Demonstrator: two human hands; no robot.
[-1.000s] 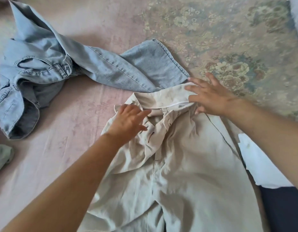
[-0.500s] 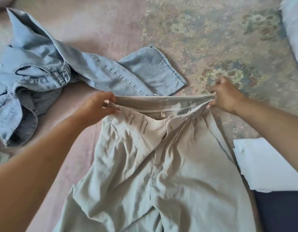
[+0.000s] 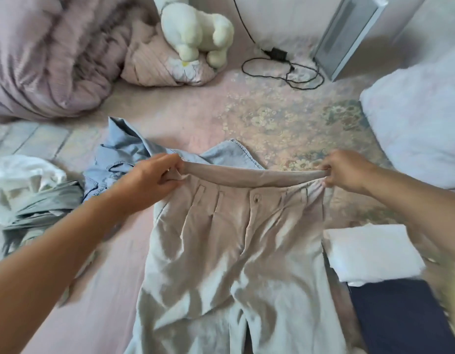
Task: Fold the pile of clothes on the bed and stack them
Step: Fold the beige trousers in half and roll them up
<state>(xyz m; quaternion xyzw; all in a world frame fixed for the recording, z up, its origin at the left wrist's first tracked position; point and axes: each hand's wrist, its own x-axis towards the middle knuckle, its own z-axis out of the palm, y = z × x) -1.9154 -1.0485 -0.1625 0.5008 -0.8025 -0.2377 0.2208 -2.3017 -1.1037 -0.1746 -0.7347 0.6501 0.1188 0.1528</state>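
The trousers [image 3: 234, 251] lie front-up on the bed [image 3: 208, 118], legs running toward the viewer, waist farthest away. Right of the trousers, a folded white item [image 3: 372, 251] rests partly on a navy one [image 3: 405, 315], evidently the stack so far. The left hand [image 3: 155, 180] and right hand [image 3: 346, 169] each pinch one end of the waistband, fingers curled round the cloth, and pull it taut, judged to square the garment before folding. Left of the trousers lies an unfolded heap [image 3: 32, 198]. Behind the waistband, jeans [image 3: 124, 159] wait crumpled. Farther behind, a plush toy [image 3: 195, 29] and cable [image 3: 285, 70].
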